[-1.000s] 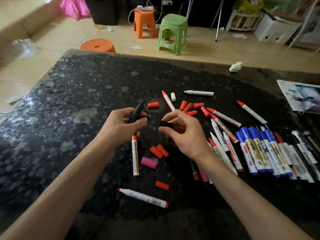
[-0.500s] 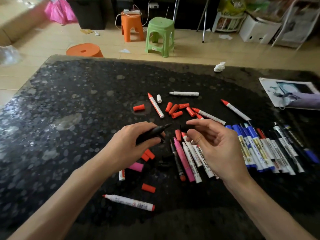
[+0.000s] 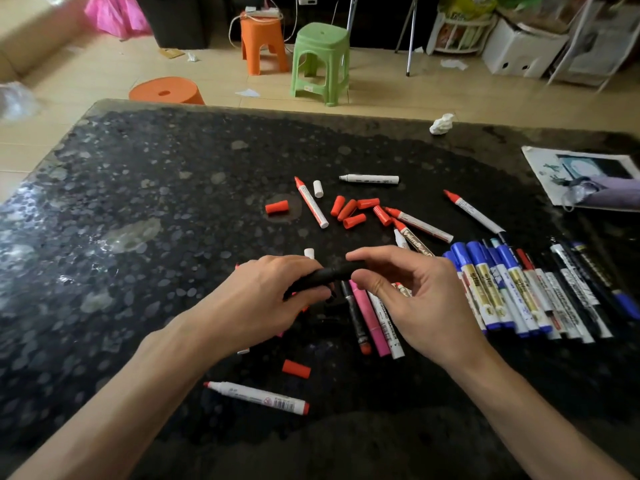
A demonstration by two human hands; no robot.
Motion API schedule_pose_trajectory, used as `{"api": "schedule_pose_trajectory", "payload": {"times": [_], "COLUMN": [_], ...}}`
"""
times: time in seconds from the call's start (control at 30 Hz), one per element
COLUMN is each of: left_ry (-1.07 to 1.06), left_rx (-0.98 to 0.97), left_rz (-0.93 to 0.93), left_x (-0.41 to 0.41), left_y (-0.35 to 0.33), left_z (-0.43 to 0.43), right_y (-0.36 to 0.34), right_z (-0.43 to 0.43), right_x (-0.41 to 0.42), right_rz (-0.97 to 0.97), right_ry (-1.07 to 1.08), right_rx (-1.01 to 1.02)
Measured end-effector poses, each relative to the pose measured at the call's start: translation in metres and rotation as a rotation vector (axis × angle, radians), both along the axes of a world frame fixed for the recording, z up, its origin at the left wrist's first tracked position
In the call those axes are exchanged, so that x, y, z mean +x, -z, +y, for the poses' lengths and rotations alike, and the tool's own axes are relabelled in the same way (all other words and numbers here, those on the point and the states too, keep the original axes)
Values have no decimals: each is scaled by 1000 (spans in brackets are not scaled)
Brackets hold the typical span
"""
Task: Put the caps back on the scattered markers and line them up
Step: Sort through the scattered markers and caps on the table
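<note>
My left hand (image 3: 258, 303) grips the body of a black marker (image 3: 320, 277) held level above the table. My right hand (image 3: 412, 299) pinches its black cap end (image 3: 353, 266), which meets the marker. Several uncapped red-tipped white markers (image 3: 311, 201) and loose red caps (image 3: 347, 210) lie beyond my hands. A red cap (image 3: 296, 368) and an uncapped marker (image 3: 258, 397) lie near me. A row of capped blue and black markers (image 3: 512, 289) sits at the right. A pink marker (image 3: 369, 320) lies under my right hand.
The dark speckled table (image 3: 138, 209) carries a crumpled white paper (image 3: 441, 123) at the far edge and a printed sheet (image 3: 585, 178) at the right. Orange (image 3: 263, 39) and green (image 3: 320, 60) stools stand on the floor beyond.
My hands came together and lowered. The black marker swung from upright to level, and the black cap in my right hand now meets its tip.
</note>
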State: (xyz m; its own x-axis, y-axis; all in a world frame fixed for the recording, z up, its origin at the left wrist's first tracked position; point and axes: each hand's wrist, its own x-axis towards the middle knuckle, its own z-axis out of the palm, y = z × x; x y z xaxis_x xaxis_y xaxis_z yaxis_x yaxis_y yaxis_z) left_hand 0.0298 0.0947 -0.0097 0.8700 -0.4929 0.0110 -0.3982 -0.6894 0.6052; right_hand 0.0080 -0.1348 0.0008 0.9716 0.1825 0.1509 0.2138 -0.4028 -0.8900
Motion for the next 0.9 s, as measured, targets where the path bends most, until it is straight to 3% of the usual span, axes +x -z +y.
{"api": "schedule_pose_trajectory", "payload": {"times": [0.27, 0.73, 0.9], "left_ry": [54, 60, -149], "left_rx": [135, 42, 62], "left_rz": [-84, -37, -103], "left_x": [-9, -11, 1], "left_y": [1, -2, 1], "left_z": [-5, -11, 10], "right_y": [4, 0, 6], "right_z": [0, -3, -17], "right_x": [-4, 2, 11], "right_rz": [4, 49, 103], "right_ry": [-18, -151, 41], "right_rx": [28, -22, -13]}}
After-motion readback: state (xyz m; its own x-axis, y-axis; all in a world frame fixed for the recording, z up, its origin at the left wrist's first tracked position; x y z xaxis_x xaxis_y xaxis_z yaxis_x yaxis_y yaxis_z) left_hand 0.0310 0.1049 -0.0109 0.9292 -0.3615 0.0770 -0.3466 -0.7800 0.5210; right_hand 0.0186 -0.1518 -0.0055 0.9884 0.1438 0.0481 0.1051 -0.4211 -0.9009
